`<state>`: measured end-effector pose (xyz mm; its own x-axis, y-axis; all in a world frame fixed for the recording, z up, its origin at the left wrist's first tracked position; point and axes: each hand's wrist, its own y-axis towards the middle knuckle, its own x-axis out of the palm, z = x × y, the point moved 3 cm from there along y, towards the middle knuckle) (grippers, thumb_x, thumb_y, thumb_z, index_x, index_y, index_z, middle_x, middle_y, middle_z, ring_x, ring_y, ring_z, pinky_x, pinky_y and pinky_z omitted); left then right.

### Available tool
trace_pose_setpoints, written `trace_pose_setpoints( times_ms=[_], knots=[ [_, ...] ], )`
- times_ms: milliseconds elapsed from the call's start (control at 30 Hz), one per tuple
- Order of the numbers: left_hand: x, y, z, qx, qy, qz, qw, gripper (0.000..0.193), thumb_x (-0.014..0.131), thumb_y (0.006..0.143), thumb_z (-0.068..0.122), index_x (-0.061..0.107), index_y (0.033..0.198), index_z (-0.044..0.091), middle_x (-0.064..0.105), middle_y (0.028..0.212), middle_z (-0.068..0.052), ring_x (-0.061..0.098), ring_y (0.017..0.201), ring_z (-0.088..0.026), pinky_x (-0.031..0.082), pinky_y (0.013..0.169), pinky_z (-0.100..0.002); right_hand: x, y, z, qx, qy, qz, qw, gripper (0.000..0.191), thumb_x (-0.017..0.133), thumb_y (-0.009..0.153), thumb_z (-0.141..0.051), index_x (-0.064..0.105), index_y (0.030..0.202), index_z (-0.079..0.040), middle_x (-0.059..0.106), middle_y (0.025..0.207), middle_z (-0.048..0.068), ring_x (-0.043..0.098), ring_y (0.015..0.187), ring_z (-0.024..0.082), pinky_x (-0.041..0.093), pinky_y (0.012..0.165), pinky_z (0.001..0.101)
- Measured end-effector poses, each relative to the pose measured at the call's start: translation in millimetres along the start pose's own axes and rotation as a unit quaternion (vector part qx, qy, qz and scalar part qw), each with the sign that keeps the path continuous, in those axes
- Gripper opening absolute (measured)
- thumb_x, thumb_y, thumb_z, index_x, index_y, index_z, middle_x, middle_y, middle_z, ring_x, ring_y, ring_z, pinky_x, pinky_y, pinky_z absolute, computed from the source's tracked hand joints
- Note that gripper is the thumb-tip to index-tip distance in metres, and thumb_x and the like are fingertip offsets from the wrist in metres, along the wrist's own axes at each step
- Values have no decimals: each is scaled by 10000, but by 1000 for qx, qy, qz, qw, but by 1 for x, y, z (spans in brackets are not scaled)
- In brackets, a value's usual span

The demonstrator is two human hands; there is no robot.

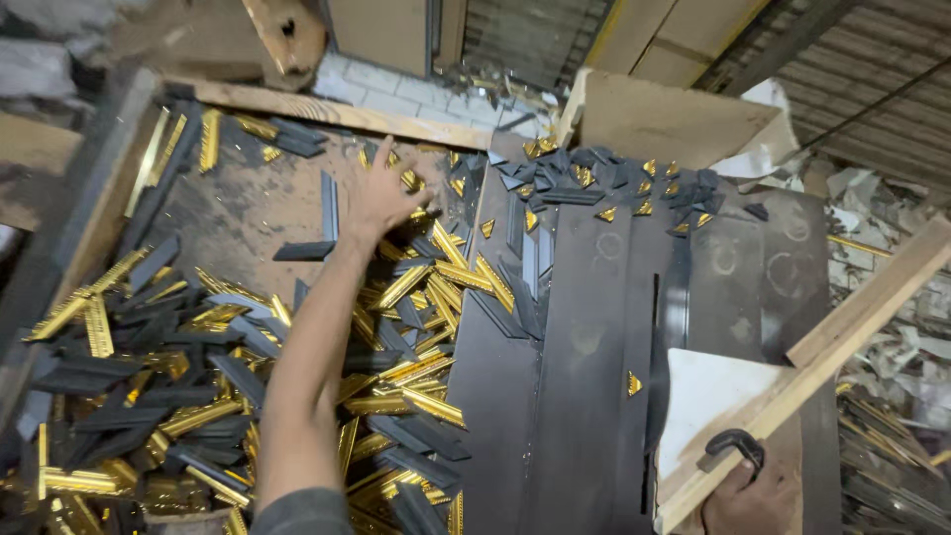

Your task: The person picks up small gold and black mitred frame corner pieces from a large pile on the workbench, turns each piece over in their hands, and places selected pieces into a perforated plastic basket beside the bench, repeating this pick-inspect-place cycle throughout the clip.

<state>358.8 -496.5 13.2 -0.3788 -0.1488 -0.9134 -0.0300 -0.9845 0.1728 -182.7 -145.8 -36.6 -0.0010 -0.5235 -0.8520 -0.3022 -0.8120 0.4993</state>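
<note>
A: Nearest the camera, what do I see?

B: My right hand [755,495] sits at the bottom edge, just right of the black saw table [584,327]. Its fingers are curled shut around a dark curved handle [735,443], which stands on a light wooden board [812,357] running up and to the right across the table's right side. A white sheet [708,391] lies beneath that board.

A: And left of the saw table?

B: A heap of cut frame pieces [238,386], gold-faced and dark grey, fills a shallow wooden tray [327,111] just left of the table. My left forearm crosses over this heap.

A: Where is the left hand?

B: My left hand [381,198] is farther out, over the tray's upper part, close to the saw table's left edge. Its fingers [381,149] are spread wide and pressed down among the mitred pieces; I cannot tell whether any piece is actually held. A bare patch of tray floor lies just left of that hand.

A: Farthest from the camera?

B: At the saw table's far end lies a scatter of small triangular offcuts [614,183], gold and black. One lone gold triangle [634,383] rests nearer, beside the blade slot. Behind the table's far end stands a brown board [674,114].
</note>
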Motion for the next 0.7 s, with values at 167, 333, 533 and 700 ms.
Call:
trace_pose_setpoints(
  times_ms=[167,333,533,700],
  knots=[
    [40,15,-18,-39,68,-193,978,849,557,747,763,446,1522,432,209,1668,-1,67,1495,-536,36,1083,-791,9,-6,4,-8,18,-15,1000,316,512,1118,-237,632,1286,2,600,1165,260,590,1076,456,484,957,533],
    [52,-46,-23,47,45,-279,958,595,359,961,694,494,1471,418,264,1683,37,127,1558,-408,118,1231,-642,6,-11,8,30,14,-6,999,368,524,1154,-272,625,1371,7,569,1199,288,561,1130,487,451,1004,567],
    [15,-149,1,85,10,-313,946,539,308,1006,577,577,1396,318,471,1547,22,458,1399,-298,248,1175,-628,-11,-2,-2,55,-32,-12,998,350,561,1135,-307,646,1359,-52,572,1181,245,580,1115,460,467,917,548],
    [-11,-217,61,73,92,-250,961,495,325,1044,529,585,1354,245,548,1422,-1,528,1278,-277,267,1072,-739,-32,3,-13,58,-47,-23,997,371,576,1099,-317,660,1409,-130,586,1167,198,591,1070,432,482,898,535]
  ],
)
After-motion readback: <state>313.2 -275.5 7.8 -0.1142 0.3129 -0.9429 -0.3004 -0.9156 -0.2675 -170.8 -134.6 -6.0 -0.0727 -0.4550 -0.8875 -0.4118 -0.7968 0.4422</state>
